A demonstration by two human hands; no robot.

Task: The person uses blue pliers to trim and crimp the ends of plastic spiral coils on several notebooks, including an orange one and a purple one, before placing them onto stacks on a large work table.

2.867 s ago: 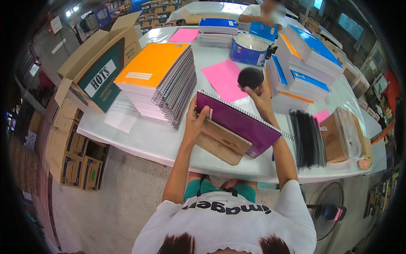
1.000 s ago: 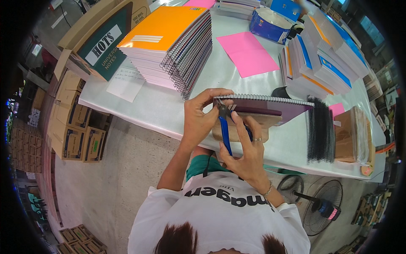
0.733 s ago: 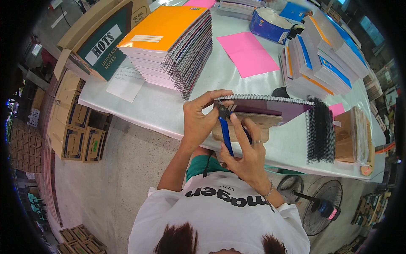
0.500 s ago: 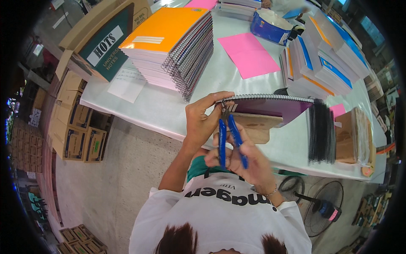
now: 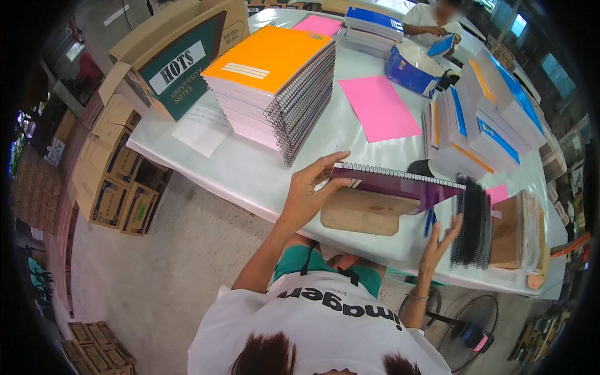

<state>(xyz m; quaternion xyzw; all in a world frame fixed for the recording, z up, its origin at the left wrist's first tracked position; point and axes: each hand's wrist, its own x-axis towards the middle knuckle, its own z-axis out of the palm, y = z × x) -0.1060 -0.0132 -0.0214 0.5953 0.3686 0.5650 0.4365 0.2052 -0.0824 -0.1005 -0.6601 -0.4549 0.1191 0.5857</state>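
My left hand [image 5: 310, 190] is closed on the left end of a purple spiral notebook [image 5: 390, 185], thumb on the cover and fingers behind. The notebook stands with its wire-bound edge up, leaning above a brown wooden board [image 5: 359, 211]. My right hand [image 5: 437, 247] is open, thumb and fingers apart, near the notebook's right end. Blue-handled pliers [image 5: 429, 222] lie beside its thumb, partly hidden under the notebook. A bundle of black spiral coils [image 5: 472, 231] stands just right of that hand.
A tall stack of orange-covered spiral notebooks [image 5: 269, 62] stands at left by a cardboard box [image 5: 181, 69]. Pink sheet [image 5: 379, 109], blue carton [image 5: 412, 69] and notebook piles [image 5: 481, 128] lie farther back. A person [image 5: 431, 25] sits across. A fan [image 5: 469, 334] stands below the table's right side.
My right hand has moved right with the pliers, away from the notebook's left end, and has let go of them. My left hand still holds the notebook.
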